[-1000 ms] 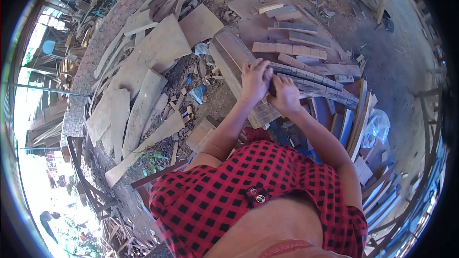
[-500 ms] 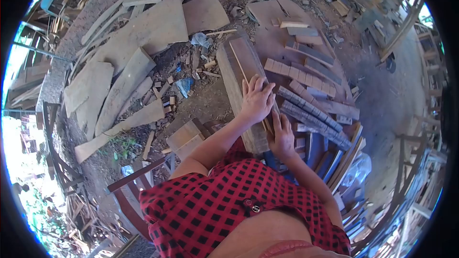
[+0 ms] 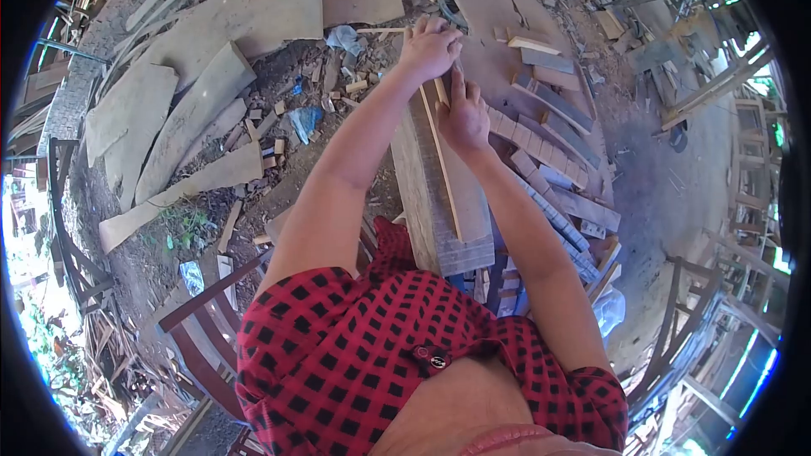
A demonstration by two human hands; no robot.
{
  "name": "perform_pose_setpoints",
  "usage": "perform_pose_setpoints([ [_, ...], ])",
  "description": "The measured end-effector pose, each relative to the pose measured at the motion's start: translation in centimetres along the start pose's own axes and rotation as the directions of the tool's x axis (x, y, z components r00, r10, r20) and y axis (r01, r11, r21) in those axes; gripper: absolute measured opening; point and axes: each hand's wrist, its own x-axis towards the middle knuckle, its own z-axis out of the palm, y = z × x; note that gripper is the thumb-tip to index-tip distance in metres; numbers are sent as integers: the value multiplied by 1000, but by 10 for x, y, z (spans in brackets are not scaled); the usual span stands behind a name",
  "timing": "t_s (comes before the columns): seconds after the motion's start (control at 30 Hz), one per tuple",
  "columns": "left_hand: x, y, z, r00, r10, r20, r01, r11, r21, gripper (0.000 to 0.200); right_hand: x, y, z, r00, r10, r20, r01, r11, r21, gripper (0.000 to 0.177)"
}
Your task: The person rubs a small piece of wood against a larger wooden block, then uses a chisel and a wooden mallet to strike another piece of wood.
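The narrow board could skid or pivot on the thick timber, since both hands bear near its far end and nothing visible pins its near end; its edge could then scrape the fingers; it runs from beside the fingers back toward the body; the left hand has curled fingers, their grip hidden; the right hand extends its index finger, the others bent.

Both arms reach forward, bare below the short sleeves. Bare left hand is farther out, knuckles up, fingers bent down. Bare right hand sits just beside it, nearer the torso, index extended forward, thumb out to the left. Palm-side finger contact hidden on both.
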Motion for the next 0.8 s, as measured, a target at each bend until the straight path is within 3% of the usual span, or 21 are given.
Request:
perform_pose_setpoints([
  [0.13, -51, 27, -11, 992, 106, -73, -108, 994, -28, 35, -54, 11, -18, 996, -90, -19, 91, 993, 76, 71],
  [0.17, -73, 40, -7, 986, 140, -88, -142, 990, -23, 37, -79, 10, -34, 995, -77, 63, 68, 988, 138, 70],
  [0.23, -130, 80, -11, 979, 153, -135, -158, 987, -29, 36, -142, 25, -41, 983, -180, -32, 181, 983, 22, 67],
  [0.3, -178, 110, -13, 984, 148, -94, -160, 977, -139, 41, -198, 26, -60, 994, -104, 37, 99, 988, 115, 66],
  [0.43, -223, 139, -20, 995, 71, -68, -83, 979, -187, 39, -244, 23, -79, 992, -91, 88, 83, 992, 98, 69],
  [0.6, -186, 111, -21, 997, 76, -27, -79, 982, -170, 37, -201, 24, -60, 988, -148, 39, 142, 981, 134, 69],
  [0.8, -44, -9, -7, 991, 14, -135, -23, 997, -67, 28, -25, 3, 2, 979, -200, -39, 201, 978, 45, 67],
])
